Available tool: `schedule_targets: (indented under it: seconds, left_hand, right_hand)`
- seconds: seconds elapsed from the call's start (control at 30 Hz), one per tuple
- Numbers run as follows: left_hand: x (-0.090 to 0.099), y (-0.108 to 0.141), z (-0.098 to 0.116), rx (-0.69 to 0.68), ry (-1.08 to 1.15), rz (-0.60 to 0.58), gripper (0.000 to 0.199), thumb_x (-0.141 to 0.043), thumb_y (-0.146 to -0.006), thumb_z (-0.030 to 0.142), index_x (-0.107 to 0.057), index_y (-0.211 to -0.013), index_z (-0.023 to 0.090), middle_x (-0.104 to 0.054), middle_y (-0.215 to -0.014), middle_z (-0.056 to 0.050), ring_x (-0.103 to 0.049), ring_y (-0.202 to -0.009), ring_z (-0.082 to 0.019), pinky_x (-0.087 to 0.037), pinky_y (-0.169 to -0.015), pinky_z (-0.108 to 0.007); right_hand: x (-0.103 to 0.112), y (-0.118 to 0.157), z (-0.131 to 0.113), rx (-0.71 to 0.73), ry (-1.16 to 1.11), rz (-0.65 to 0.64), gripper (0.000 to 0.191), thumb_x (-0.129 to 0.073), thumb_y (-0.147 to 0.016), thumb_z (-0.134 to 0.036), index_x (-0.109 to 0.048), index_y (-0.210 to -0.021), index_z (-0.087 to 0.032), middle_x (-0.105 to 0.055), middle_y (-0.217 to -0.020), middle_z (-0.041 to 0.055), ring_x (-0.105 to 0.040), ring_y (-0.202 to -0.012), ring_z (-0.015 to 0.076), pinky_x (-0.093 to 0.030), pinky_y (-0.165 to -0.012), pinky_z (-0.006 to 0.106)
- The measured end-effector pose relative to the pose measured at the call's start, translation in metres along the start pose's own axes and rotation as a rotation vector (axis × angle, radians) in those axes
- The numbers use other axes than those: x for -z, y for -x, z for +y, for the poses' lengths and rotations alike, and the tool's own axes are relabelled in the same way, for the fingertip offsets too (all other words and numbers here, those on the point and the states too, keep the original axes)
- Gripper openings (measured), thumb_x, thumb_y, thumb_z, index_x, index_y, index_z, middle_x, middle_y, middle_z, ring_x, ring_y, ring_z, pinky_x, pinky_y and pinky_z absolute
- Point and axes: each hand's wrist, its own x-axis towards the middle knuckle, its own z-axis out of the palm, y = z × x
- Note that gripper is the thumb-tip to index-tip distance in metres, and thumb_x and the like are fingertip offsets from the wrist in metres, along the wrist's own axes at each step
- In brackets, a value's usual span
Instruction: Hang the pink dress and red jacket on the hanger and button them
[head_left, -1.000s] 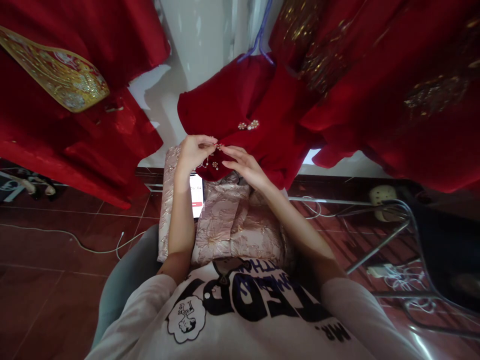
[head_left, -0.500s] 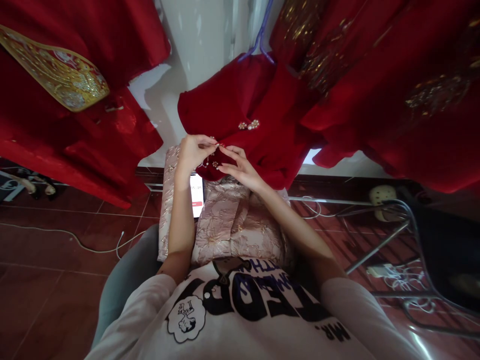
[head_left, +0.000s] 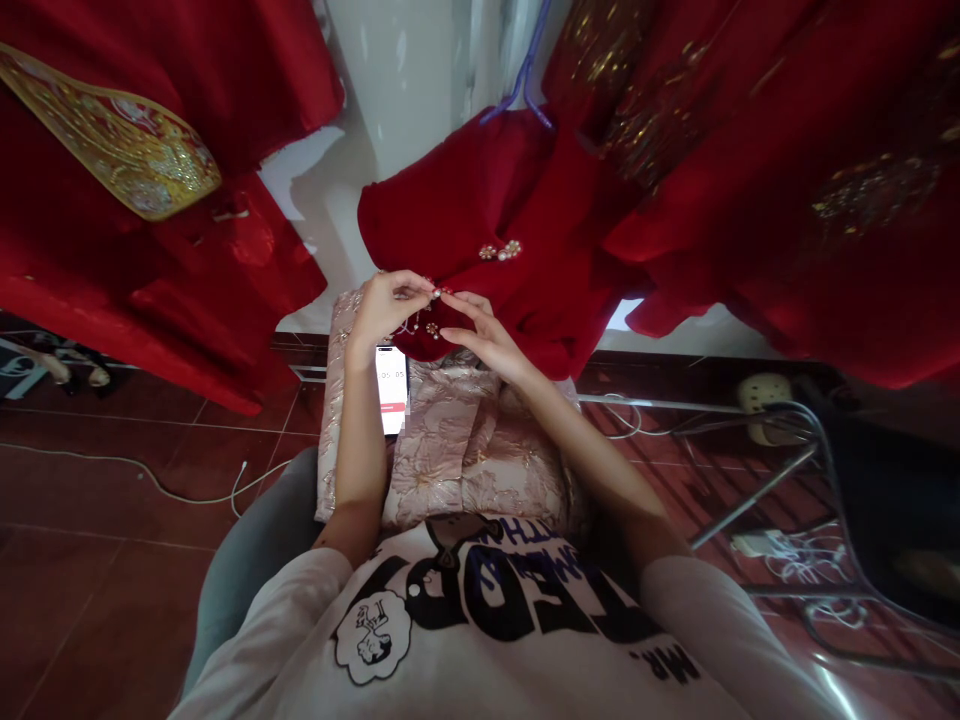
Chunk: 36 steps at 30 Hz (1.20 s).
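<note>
A red velvet garment (head_left: 540,200) hangs from a purple hanger (head_left: 528,80), its lower part lying over the pink brocade cloth on my lap. My left hand (head_left: 390,305) pinches a small pearl ornament (head_left: 436,294) at the garment's front. Against the same spot rest the fingertips of my right hand (head_left: 480,335), its fingers stretched out and apart. A jewelled flower clasp (head_left: 501,251) sits higher on the garment. Just below my fingers is another beaded flower (head_left: 432,330). Whether a needle or thread is between the fingers is too small to tell.
Pink brocade cloth (head_left: 442,440) covers my lap, with a lit phone (head_left: 391,390) on it beside my left forearm. More red garments (head_left: 292,250) hang at both sides. To the right stand a metal-framed chair (head_left: 817,420), a pale clog (head_left: 765,405) and tangled white cables (head_left: 810,550).
My hands stay almost in place at the ornament, with the pearl showing a little more between the fingertips. More of the phone shows beside my left forearm.
</note>
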Motion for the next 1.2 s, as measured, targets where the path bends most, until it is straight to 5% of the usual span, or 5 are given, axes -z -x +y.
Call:
schedule_targets:
  seconds: [0.27,0.5,0.63,0.83,1.2]
  left_hand:
    - [0.001,-0.003,-0.011,0.082,-0.061,0.026,0.015,-0.066,-0.087,0.010,-0.075,-0.099,0.015,-0.079,-0.096,-0.007,-0.076,-0.087,-0.016,-0.061,-0.084,-0.026]
    - [0.000,0.001,-0.024,0.367,-0.033,-0.527,0.016,-0.077,-0.073,0.017,-0.078,-0.089,0.016,-0.076,-0.077,-0.005,-0.069,-0.056,-0.013,-0.054,-0.052,-0.018]
    - [-0.017,-0.002,-0.024,0.474,-0.126,-0.495,0.022,-0.079,-0.065,0.015,-0.076,-0.087,0.014,-0.078,-0.088,-0.008,-0.069,-0.056,-0.015,-0.052,-0.046,-0.020]
    - [-0.023,-0.006,-0.024,0.386,-0.212,-0.539,0.024,-0.078,-0.060,0.011,-0.076,-0.083,0.016,-0.080,-0.105,-0.009,-0.075,-0.071,-0.018,-0.051,-0.049,-0.017]
    - [-0.025,-0.010,-0.026,0.355,-0.266,-0.425,0.017,-0.082,-0.059,0.005,-0.076,-0.068,0.017,-0.076,-0.072,-0.004,-0.073,-0.068,-0.020,-0.057,-0.061,-0.025]
  right_hand:
    - [0.023,0.004,-0.020,0.067,0.021,-0.110,0.051,-0.080,-0.083,-0.053,-0.075,-0.127,-0.027,-0.056,-0.147,0.0084,-0.051,-0.143,0.0284,-0.043,-0.125,0.050]
    - [0.069,0.029,-0.065,-0.181,0.329,-0.148,0.030,-0.061,-0.097,-0.037,-0.080,-0.107,-0.016,-0.077,-0.091,0.0098,-0.075,-0.083,0.0231,-0.063,-0.080,0.042]
    - [0.069,0.035,-0.068,-0.206,0.720,-0.114,0.016,-0.067,-0.088,-0.024,-0.080,-0.094,-0.017,-0.077,-0.085,0.0093,-0.074,-0.081,0.0251,-0.059,-0.082,0.042]
    - [0.047,0.026,-0.051,-0.278,0.925,-0.078,0.025,-0.075,-0.087,-0.029,-0.072,-0.109,-0.017,-0.075,-0.091,0.0094,-0.071,-0.084,0.0248,-0.053,-0.079,0.038]
    - [0.050,0.012,-0.033,-0.140,0.657,-0.076,0.021,-0.075,-0.072,-0.009,-0.057,-0.073,-0.019,-0.066,-0.071,-0.0004,-0.064,-0.070,0.0155,-0.046,-0.069,0.028]
